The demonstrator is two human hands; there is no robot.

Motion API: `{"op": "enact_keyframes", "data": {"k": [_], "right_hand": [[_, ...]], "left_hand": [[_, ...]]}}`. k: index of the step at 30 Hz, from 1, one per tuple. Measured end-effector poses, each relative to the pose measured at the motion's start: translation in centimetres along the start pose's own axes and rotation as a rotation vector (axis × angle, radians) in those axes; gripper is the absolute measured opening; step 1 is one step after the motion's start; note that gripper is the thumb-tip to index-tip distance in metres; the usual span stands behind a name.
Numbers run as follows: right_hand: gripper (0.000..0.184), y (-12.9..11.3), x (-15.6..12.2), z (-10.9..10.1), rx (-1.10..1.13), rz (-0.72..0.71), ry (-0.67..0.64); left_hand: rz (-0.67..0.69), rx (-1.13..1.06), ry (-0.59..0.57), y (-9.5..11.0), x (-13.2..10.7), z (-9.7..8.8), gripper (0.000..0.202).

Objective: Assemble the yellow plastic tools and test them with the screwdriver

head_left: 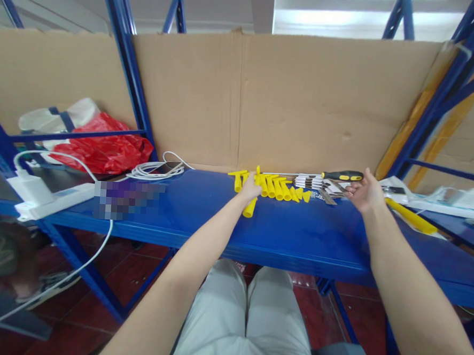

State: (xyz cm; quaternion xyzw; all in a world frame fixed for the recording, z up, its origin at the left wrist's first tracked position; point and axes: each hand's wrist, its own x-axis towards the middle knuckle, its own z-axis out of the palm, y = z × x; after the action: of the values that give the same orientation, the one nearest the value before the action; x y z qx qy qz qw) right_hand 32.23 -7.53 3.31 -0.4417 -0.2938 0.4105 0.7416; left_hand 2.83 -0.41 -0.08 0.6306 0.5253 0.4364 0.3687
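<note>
My left hand [252, 189] is closed around a yellow plastic handle-like piece [249, 208], whose tube end sticks out below the fingers. Level with the back of the shelf lies a screwdriver [342, 175] with a black and yellow grip; its thin shaft points left to the top of the piece in my left hand. At the butt of that grip is my right hand [368, 195], thumb up and fingers curled, and the exact hold is partly hidden. Several similar yellow pieces [279, 191] stand in a row between the hands. Flat metal blades [327, 196] lie near my right fingers.
A blue metal shelf [298, 229] carries everything, backed by cardboard [322, 102]. To the left are a coiled white cable [157, 170], a power strip [62, 201] and a red bag [106, 145]. A yellow rod [411, 216] lies at right. Another person's leg shows lower left.
</note>
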Motion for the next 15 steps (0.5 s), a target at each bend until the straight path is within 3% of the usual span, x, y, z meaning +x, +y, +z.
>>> {"op": "enact_keyframes", "data": {"k": [7, 15], "right_hand": [[0.035, 0.28, -0.19, 0.34, -0.014, 0.013, -0.016], [0.034, 0.35, 0.18, 0.19, -0.014, 0.008, 0.056]], "left_hand": [[0.016, -0.025, 0.005, -0.14, 0.07, -0.07, 0.073], [0.008, -0.007, -0.003, 0.08, -0.07, -0.02, 0.074]]}}
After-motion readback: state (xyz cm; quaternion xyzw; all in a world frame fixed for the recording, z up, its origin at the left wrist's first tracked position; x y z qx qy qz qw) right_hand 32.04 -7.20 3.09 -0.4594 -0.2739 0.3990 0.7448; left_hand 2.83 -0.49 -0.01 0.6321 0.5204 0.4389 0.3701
